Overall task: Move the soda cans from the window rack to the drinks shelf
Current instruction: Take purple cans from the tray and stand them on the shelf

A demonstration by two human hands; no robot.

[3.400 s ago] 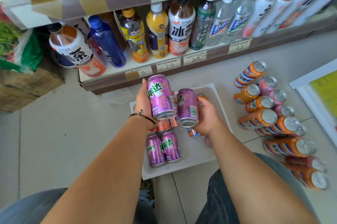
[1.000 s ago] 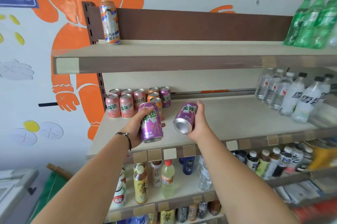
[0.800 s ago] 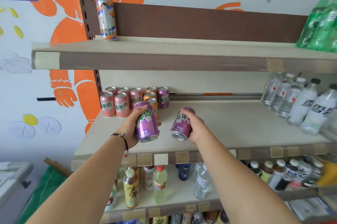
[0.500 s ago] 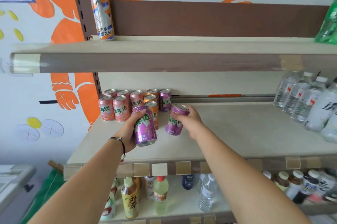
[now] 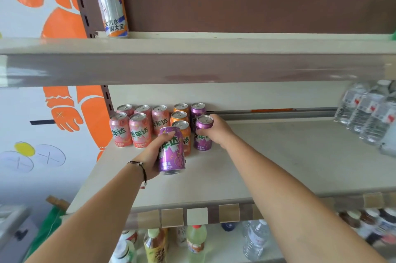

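My right hand (image 5: 216,132) wraps one purple can (image 5: 203,134), standing it on the drinks shelf (image 5: 278,162) directly in front of the rear purple can (image 5: 198,109) to extend that colour's column. My left hand (image 5: 153,155) grips a second purple can (image 5: 171,151), held nearer me, just in front of the orange cans (image 5: 182,125), I judge waiting for the slot.

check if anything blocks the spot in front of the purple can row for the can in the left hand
Nothing visible does. The left hand holds its purple can above bare shelf; the spot before the right hand's can is open, with the orange cans just beside it.
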